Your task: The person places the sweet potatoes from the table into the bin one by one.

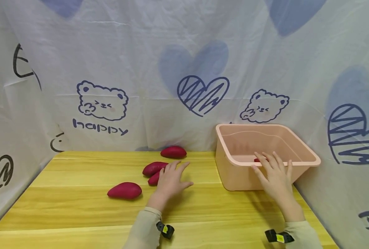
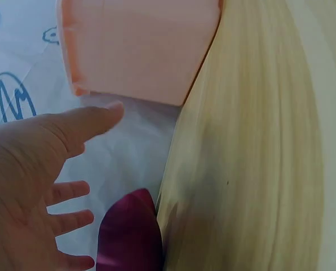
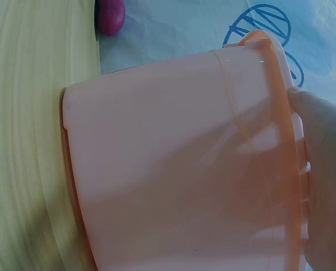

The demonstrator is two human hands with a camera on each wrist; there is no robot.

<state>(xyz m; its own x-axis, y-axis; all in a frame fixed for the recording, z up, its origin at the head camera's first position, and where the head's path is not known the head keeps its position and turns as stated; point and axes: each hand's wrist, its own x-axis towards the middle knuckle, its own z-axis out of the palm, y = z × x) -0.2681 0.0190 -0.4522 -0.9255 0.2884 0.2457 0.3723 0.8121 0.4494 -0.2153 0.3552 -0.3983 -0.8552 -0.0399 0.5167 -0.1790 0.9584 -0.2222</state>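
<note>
My left hand (image 1: 171, 181) hovers over the table with fingers spread, partly hiding a purple-red sweet potato (image 1: 153, 178). Another sweet potato (image 1: 153, 168) lies right behind that one. One more sweet potato (image 1: 125, 191) is to the left, and a further sweet potato (image 1: 173, 152) rests by the back edge. In the left wrist view, a sweet potato (image 2: 129, 234) shows beside the fingers, which hold nothing. My right hand (image 1: 276, 181) is at the front rim of a pink plastic bin (image 1: 246, 178), fingers spread over it. A red piece (image 1: 257, 160) shows inside the bin, mostly hidden.
The wooden table (image 1: 78, 207) ends at a white printed cloth (image 1: 147, 114) hanging behind and at both sides. The bin stands at the table's back right, close to the cloth. Each wrist wears a black strap device (image 1: 165, 230).
</note>
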